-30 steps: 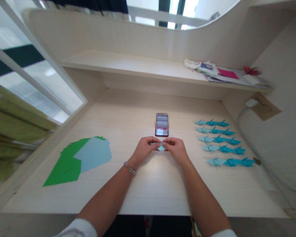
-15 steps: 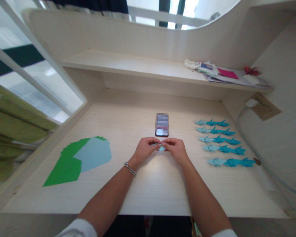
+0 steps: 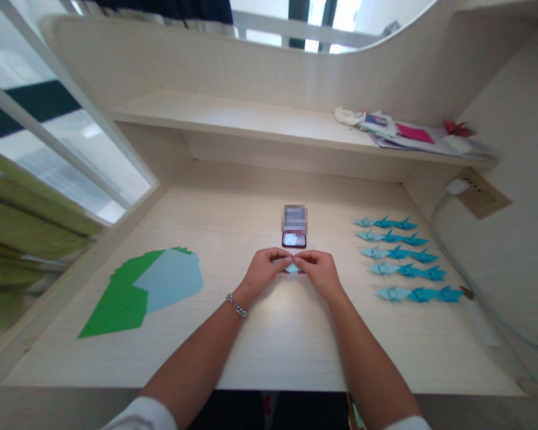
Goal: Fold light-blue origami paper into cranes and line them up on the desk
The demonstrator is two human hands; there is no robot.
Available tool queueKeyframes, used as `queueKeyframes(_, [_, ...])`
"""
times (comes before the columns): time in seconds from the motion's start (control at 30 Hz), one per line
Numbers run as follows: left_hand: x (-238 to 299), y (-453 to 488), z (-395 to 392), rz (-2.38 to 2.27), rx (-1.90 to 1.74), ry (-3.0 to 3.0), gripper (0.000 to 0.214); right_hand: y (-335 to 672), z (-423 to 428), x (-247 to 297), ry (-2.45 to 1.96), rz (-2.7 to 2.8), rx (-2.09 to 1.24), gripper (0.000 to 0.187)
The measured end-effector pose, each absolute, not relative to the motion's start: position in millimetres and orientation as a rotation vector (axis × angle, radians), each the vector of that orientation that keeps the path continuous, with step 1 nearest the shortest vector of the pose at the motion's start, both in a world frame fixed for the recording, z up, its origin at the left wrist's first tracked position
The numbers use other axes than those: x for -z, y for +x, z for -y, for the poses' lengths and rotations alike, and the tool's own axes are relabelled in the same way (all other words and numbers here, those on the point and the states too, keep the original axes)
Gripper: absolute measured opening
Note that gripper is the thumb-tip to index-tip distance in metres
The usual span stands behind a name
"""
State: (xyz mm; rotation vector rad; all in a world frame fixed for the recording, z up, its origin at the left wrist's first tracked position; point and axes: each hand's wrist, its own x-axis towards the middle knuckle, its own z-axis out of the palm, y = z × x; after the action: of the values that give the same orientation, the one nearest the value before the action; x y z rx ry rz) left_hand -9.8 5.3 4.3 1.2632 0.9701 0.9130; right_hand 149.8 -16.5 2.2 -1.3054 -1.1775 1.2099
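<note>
Between my two hands is a small piece of folded light-blue paper [image 3: 292,268], mostly covered by the fingers. My left hand [image 3: 269,267] pinches its left side, thumb pointing inward. From the other side my right hand [image 3: 316,267] grips it, and the two thumbs nearly meet at its top. Just beyond the fingertips lies a phone [image 3: 295,227] with a lit screen. Off to the right, folded blue paper cranes [image 3: 401,255] sit in several rows, pale to deeper blue. On the left, light-blue paper sheets [image 3: 173,280] overlap green paper sheets [image 3: 121,304].
A shelf [image 3: 233,116] runs across the back of the desk [image 3: 278,352], with papers [image 3: 412,132] and a red folded paper flower [image 3: 458,128] at its right end. A white cable [image 3: 448,248] hangs from the wall socket [image 3: 479,192] along the right side.
The fingers have shifted slightly on the folded paper, and a bit more of its lower part shows. Everything else on the desk stays put.
</note>
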Motion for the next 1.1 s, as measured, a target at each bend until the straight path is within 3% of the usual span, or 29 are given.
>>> queueKeyframes(1.1, [0, -10, -8, -0.967, -1.001, 0.991, 0.031, 140, 15, 3, -1.232, 1.099, -1.134, 0.023])
